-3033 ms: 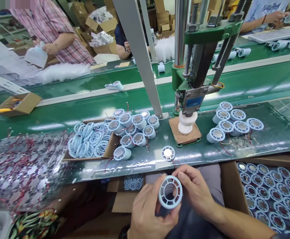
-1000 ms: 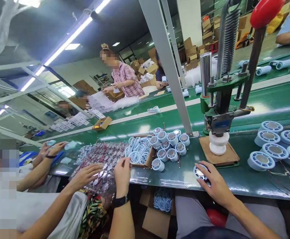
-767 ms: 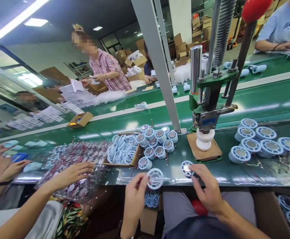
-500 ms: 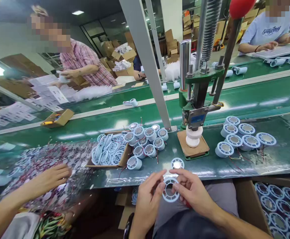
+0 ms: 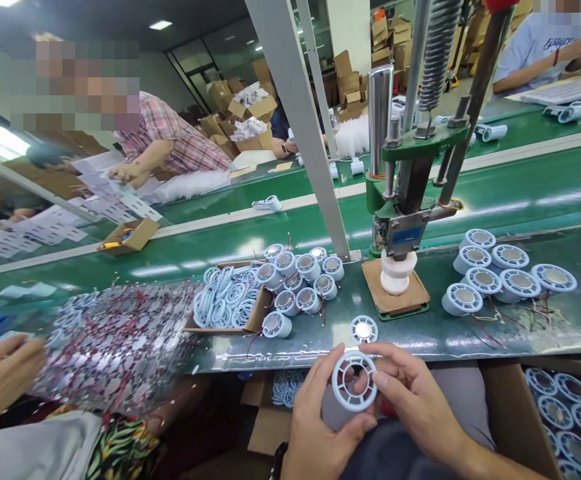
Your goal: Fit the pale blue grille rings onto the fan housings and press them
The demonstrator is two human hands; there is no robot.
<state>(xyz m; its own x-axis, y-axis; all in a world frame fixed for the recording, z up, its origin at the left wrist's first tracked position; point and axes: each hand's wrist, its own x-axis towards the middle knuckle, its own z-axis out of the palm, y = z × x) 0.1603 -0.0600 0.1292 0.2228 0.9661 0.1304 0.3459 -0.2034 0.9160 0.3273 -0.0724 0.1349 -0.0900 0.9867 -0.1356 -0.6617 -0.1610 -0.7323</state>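
Note:
My left hand point(image 5: 315, 427) is wrapped around a light-blue cylindrical housing point(image 5: 338, 412) just in front of the bench edge. On its top sits a slotted ring point(image 5: 341, 393) with an open centre, tilted toward me. My right hand point(image 5: 415, 400) has its thumb and fingers closed at the ring's right side; some fingertips are hidden behind it. Just beyond my hands, a light-blue slotted part with a silver disc point(image 5: 364, 330) lies on the bench.
A hand press with white tooling point(image 5: 396, 273) stands behind. Finished-looking housings point(image 5: 463, 299) cluster right, others point(image 5: 276, 325) left beside a box of rings point(image 5: 220, 300). Wired discs point(image 5: 130, 347) spread left, near a co-worker's hand point(image 5: 5, 373). A carton of housings point(image 5: 555, 410) sits lower right.
The housing is now upright in my left hand, its body visible below the ring. My fingers have shifted around it. The neighbouring co-worker's hand has moved left, away from the wired discs.

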